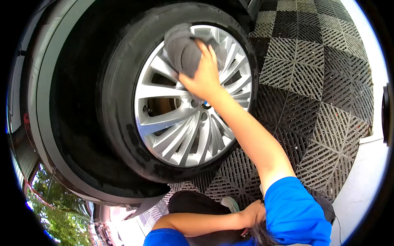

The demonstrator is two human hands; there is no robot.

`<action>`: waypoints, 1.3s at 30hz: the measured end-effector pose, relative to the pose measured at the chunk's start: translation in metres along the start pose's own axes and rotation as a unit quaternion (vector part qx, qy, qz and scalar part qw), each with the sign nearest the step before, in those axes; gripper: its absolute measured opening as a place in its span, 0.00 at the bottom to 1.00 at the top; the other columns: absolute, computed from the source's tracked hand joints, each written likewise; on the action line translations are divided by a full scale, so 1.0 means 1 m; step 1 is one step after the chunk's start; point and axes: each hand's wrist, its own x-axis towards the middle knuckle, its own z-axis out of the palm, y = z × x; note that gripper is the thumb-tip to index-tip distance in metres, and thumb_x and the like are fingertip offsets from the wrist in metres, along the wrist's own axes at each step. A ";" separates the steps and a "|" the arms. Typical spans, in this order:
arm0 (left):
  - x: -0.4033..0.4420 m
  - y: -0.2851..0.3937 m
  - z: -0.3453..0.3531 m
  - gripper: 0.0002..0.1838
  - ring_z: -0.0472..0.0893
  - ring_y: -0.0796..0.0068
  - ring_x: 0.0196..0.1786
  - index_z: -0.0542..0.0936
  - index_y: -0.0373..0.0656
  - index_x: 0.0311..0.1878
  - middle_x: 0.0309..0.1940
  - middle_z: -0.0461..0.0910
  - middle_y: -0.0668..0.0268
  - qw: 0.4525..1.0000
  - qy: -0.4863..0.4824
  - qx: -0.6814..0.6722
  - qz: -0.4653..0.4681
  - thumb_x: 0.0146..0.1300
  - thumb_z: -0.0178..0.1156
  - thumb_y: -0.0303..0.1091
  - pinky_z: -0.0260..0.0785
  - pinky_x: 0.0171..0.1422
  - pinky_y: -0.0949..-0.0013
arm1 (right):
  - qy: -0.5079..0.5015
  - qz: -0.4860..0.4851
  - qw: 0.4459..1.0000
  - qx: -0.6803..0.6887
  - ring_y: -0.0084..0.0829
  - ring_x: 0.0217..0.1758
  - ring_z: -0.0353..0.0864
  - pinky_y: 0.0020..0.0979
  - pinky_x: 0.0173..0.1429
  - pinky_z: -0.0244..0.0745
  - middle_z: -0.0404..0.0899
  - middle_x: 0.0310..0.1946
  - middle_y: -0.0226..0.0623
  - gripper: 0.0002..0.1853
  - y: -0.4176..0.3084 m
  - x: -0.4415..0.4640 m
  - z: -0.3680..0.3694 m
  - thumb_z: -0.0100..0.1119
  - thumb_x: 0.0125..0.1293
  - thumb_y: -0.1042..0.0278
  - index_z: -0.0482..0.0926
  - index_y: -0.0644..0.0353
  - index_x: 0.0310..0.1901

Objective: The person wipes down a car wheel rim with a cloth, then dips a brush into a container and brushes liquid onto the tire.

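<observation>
My right hand grips a dark grey cloth, its fingers curled over the bunched fabric. The cloth lies against the upper spokes of a silver multi-spoke alloy wheel and looks slightly blurred. Part of the blue and white center cap shows beside my wrist. Around the rim sits a black tire. Down near my knees, my left hand is away from the wheel. My right arm and some dark hair partly cover it, and its fingers are hidden.
A dark wheel arch of the car curves around the tire on the left. Black and grey slotted floor tiles spread to the right, up to a white wall or ledge. A shoe shows below the tire.
</observation>
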 end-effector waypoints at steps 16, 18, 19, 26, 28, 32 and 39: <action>0.004 0.013 -0.008 0.25 0.62 0.65 0.72 0.61 0.39 0.71 0.70 0.62 0.59 0.931 -0.008 -0.363 0.032 0.74 0.46 0.38 0.54 0.77 0.64 | -0.167 0.271 0.944 0.090 0.64 0.60 0.70 0.43 0.65 0.69 0.60 0.61 0.76 0.48 -0.052 0.034 -0.018 0.61 0.52 0.52 0.53 0.86 0.61; 0.002 0.010 -0.004 0.25 0.63 0.63 0.72 0.63 0.42 0.70 0.70 0.63 0.59 0.993 0.037 -0.092 0.068 0.72 0.46 0.36 0.53 0.77 0.64 | -0.144 0.253 0.944 0.154 0.57 0.66 0.65 0.40 0.69 0.63 0.60 0.63 0.66 0.47 -0.043 0.041 -0.006 0.63 0.52 0.52 0.53 0.79 0.65; 0.001 0.006 0.001 0.26 0.62 0.64 0.72 0.62 0.42 0.71 0.71 0.61 0.59 0.984 0.042 -0.159 0.063 0.71 0.46 0.36 0.53 0.77 0.64 | -0.122 0.234 0.940 0.216 0.49 0.71 0.60 0.38 0.73 0.56 0.60 0.66 0.57 0.48 -0.033 0.043 0.004 0.65 0.52 0.53 0.54 0.71 0.69; 0.008 0.009 -0.012 0.23 0.68 0.67 0.68 0.63 0.39 0.70 0.67 0.67 0.59 0.994 -0.044 0.005 0.100 0.75 0.46 0.35 0.58 0.74 0.67 | -0.122 0.169 0.949 0.237 0.55 0.70 0.61 0.38 0.73 0.59 0.58 0.65 0.68 0.52 -0.014 0.012 0.002 0.65 0.52 0.52 0.49 0.80 0.67; 0.012 0.009 -0.004 0.23 0.69 0.65 0.66 0.67 0.40 0.67 0.65 0.69 0.59 0.942 -0.051 -0.332 0.003 0.70 0.49 0.35 0.60 0.72 0.65 | -0.088 0.109 0.978 0.158 0.57 0.69 0.63 0.39 0.72 0.59 0.61 0.63 0.68 0.53 -0.019 -0.017 0.005 0.67 0.51 0.56 0.46 0.80 0.68; 0.021 0.033 -0.032 0.18 0.74 0.72 0.59 0.71 0.40 0.62 0.61 0.73 0.60 0.678 -0.066 -0.682 -0.265 0.72 0.48 0.36 0.67 0.64 0.69 | -0.028 0.193 0.929 0.315 0.46 0.61 0.72 0.40 0.66 0.66 0.72 0.57 0.51 0.35 0.010 -0.118 0.011 0.67 0.52 0.68 0.66 0.67 0.62; 0.028 -0.022 0.022 0.18 0.78 0.75 0.45 0.71 0.40 0.59 0.55 0.77 0.62 0.981 0.110 0.047 0.150 0.73 0.51 0.39 0.73 0.48 0.70 | -0.085 0.081 0.940 0.321 0.44 0.67 0.68 0.40 0.72 0.59 0.70 0.60 0.51 0.38 -0.033 -0.062 -0.003 0.69 0.53 0.66 0.63 0.69 0.65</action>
